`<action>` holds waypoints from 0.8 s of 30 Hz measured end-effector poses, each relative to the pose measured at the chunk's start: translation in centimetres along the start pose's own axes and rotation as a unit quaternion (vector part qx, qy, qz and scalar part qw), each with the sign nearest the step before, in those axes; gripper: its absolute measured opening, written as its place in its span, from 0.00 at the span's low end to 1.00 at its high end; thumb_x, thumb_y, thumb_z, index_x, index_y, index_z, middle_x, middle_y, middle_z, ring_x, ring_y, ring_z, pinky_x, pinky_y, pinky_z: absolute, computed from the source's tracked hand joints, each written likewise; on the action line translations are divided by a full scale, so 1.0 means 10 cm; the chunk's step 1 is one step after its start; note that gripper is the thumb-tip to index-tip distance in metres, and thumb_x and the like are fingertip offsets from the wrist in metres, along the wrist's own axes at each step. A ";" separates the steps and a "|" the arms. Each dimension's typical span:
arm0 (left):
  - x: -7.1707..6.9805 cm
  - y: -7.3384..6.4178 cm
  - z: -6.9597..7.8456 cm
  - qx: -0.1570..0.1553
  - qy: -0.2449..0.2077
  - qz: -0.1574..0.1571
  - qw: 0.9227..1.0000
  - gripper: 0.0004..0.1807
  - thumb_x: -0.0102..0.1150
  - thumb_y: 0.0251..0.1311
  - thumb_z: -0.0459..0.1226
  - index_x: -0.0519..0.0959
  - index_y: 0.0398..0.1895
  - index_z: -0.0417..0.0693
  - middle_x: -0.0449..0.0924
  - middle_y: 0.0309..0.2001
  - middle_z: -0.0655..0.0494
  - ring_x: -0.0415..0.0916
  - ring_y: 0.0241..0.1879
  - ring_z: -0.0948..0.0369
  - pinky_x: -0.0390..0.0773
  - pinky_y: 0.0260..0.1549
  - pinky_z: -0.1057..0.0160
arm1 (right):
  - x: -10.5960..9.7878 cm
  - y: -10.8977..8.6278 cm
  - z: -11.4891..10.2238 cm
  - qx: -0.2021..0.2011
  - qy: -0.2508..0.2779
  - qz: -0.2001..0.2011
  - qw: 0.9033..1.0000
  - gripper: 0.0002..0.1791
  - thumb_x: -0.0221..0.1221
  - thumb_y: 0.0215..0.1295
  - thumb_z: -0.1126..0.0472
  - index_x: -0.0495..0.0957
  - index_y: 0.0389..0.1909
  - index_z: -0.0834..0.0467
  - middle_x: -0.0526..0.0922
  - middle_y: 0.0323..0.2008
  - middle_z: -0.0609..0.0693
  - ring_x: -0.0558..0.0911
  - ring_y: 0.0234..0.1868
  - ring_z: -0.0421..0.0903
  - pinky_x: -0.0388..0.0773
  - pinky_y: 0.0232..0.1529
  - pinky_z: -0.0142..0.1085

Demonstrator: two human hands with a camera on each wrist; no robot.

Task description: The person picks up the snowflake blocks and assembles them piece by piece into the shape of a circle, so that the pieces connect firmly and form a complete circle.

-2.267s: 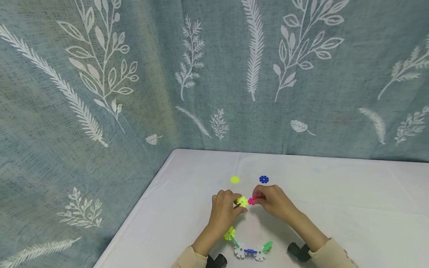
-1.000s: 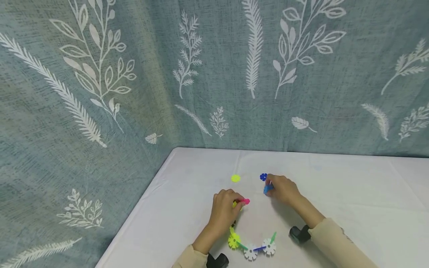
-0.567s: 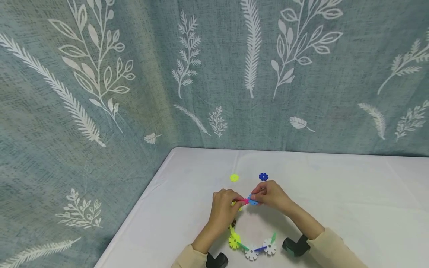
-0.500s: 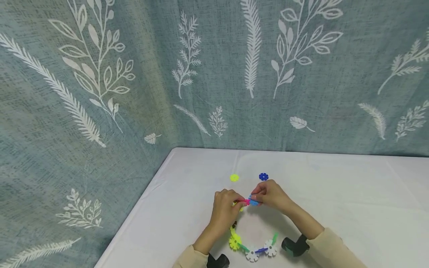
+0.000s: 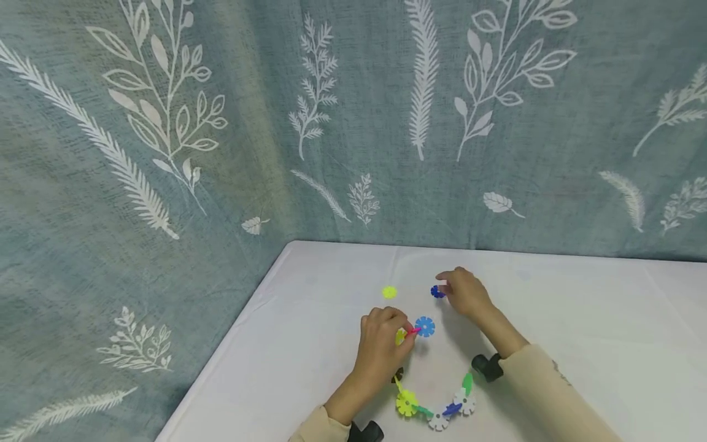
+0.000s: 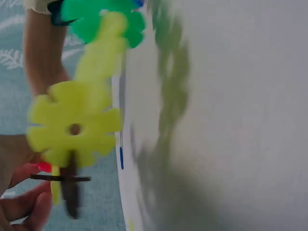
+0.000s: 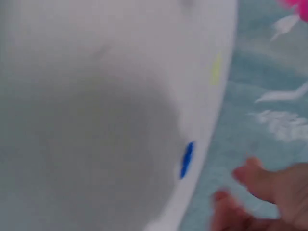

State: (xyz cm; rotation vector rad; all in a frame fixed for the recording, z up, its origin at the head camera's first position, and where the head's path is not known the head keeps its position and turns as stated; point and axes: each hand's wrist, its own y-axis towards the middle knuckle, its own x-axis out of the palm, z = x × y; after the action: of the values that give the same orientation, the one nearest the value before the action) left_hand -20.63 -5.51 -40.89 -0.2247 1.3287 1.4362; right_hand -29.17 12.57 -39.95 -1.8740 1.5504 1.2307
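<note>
My left hand [image 5: 381,341] pinches a chain of interlocking notched plastic discs near its pink disc [image 5: 413,331]. Beyond the fingertips, a light blue disc [image 5: 424,326] is slotted onto the pink one. The rest of the chain curves toward me through brown, yellow [image 5: 407,403], green, white [image 5: 439,421] and blue discs to a green end disc [image 5: 467,383]. In the left wrist view a yellow disc [image 6: 74,125] hangs above brown ones. My right hand [image 5: 465,293] reaches over a loose dark blue disc [image 5: 436,291], thumb and fingers parted; the right wrist view shows a gap between them and it.
A loose yellow disc [image 5: 389,292] lies on the white-covered table [image 5: 607,344], left of the dark blue one. Patterned blue-green curtain [image 5: 375,123] borders the table's far and left sides. Black wrist devices [image 5: 488,367] sit by both sleeves.
My right hand brought the light blue disc to the pink one, let go of it there, and moved away to the dark blue disc. The left hand keeps holding the chain.
</note>
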 end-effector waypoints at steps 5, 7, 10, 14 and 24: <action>0.00 0.01 -0.04 -0.015 -0.010 -0.019 1.000 0.05 0.66 0.44 0.34 0.78 0.23 0.48 0.83 0.24 0.59 0.74 0.23 0.65 0.61 0.32 0.67 | 0.08 0.12 0.14 0.031 -0.077 -0.068 0.994 0.18 0.62 0.55 0.65 0.78 0.48 0.64 0.73 0.41 0.67 0.74 0.41 0.59 0.75 0.39 0.50; 0.00 0.01 -0.06 -0.016 -0.011 -0.025 0.999 0.06 0.65 0.45 0.33 0.77 0.28 0.47 0.83 0.23 0.59 0.74 0.21 0.66 0.61 0.32 0.67 | 0.11 0.14 0.16 0.025 -0.076 -0.067 0.995 0.15 0.63 0.52 0.67 0.78 0.43 0.64 0.74 0.39 0.64 0.75 0.41 0.58 0.75 0.39 0.49; 0.00 -0.01 -0.09 -0.028 -0.006 -0.035 0.999 0.11 0.63 0.47 0.33 0.78 0.37 0.46 0.83 0.27 0.59 0.76 0.25 0.64 0.58 0.31 0.67 | 0.11 0.11 0.14 0.006 -0.058 -0.051 0.997 0.09 0.64 0.49 0.69 0.77 0.32 0.64 0.78 0.31 0.57 0.77 0.33 0.51 0.74 0.37 0.44; 0.00 -0.02 -0.11 -0.055 0.001 -0.057 0.997 0.17 0.64 0.49 0.35 0.80 0.46 0.46 0.84 0.32 0.58 0.79 0.31 0.62 0.55 0.31 0.67 | 0.07 -0.07 0.07 -0.048 0.012 -0.054 0.997 0.02 0.62 0.51 0.70 0.78 0.26 0.63 0.81 0.25 0.50 0.75 0.26 0.41 0.73 0.30 0.34; 0.02 -0.03 -0.15 -0.051 0.014 -0.028 0.998 0.16 0.69 0.44 0.41 0.83 0.39 0.48 0.84 0.29 0.60 0.79 0.28 0.64 0.56 0.30 0.66 | 0.15 -0.44 -0.23 -0.090 0.099 -0.008 0.991 0.03 0.61 0.53 0.70 0.83 0.29 0.63 0.84 0.23 0.49 0.78 0.23 0.34 0.72 0.25 0.26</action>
State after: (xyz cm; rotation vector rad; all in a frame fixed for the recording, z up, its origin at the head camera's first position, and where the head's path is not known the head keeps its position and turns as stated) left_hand -21.24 -6.71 -41.73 -0.3467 1.2634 1.4601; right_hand -24.25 11.29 -40.89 -2.1767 1.5646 1.2455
